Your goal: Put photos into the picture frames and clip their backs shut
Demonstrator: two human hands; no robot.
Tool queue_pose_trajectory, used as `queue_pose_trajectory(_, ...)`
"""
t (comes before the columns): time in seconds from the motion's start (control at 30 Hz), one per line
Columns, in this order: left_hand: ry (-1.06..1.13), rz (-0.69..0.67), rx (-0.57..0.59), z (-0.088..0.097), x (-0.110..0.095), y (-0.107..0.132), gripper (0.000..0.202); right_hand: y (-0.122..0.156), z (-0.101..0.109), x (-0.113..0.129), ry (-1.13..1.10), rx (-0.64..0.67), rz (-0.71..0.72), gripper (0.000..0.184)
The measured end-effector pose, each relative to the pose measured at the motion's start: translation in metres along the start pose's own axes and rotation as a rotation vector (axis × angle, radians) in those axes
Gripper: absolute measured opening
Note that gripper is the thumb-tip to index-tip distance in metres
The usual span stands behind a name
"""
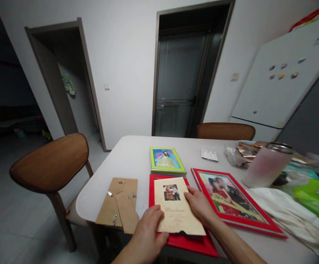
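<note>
- my left hand (149,229) is at the lower left edge of a cream sheet (170,220); fingers bent over the edge, thumb apart from them by the bottom corner; can't tell if that's a real pinch or just resting there
- my right hand (200,207) is on the sheet's right edge, fingertips about level with the printed picture; I can't see what the thumb is doing underneath, so no idea how firm that side is
- the sheet itself: pale yellowish cream, upright rectangle, small dark-edged photo print (171,192) near the top; below it some reddish script and a few lines of tiny text, too small to read; the bottom edge has a wavy dark nick near the middle
- it sits over a red frame (193,247), covering most of it; red shows along the left side, the top and the bottom; can't tell if the sheet is lying flat or held slightly above
- left of that, a brown backing board (107,207) with silver metal bits and a stand flap (128,214); just past the top, a lime green frame (167,171) with a picture in it
- right of my hand, a bigger red picture frame (197,179), tilted on the table (115,161); beyond it a pinkish tumbler (267,165), white cloth (288,212) and a green packet (315,198)
</note>
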State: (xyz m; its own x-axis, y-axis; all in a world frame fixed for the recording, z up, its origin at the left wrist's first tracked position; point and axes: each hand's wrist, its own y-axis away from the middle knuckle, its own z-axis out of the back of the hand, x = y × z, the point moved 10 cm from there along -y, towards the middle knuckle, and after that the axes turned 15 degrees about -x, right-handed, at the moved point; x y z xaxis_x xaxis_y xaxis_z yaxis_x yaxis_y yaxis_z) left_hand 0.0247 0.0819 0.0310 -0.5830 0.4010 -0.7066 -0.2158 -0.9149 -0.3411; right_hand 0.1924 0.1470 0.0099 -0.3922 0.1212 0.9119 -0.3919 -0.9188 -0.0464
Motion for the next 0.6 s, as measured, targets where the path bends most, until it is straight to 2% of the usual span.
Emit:
queue_pose_trajectory(0.1,-0.085,-0.079,0.026,-0.004,-0.005,0.001,0.040,-0.005,0.004,0.006,0.189,-0.053,0.125,0.035)
queue_pose_trajectory(0.23,-0.185,-0.101,0.058,-0.007,-0.009,0.000,0.036,-0.005,0.008,0.015,0.449,-0.112,0.260,0.033)
queue_pose_trajectory(0.37,-0.194,-0.116,0.078,0.004,-0.007,0.008,0.045,-0.003,0.009,0.017,0.843,-0.156,0.359,0.038)
queue_pose_trajectory(0.43,-0.210,-0.095,0.072,0.021,0.008,0.015,0.052,-0.003,0.011,0.019,0.895,-0.156,0.359,0.037)
queue_pose_trajectory(0.5,-0.269,-0.047,0.052,0.044,0.035,0.020,0.060,0.002,0.007,0.031,0.844,-0.137,0.403,0.037)
queue_pose_trajectory(0.6,-0.435,0.045,-0.011,0.084,0.081,0.022,0.063,0.027,-0.020,0.063,0.687,-0.044,0.553,0.036)
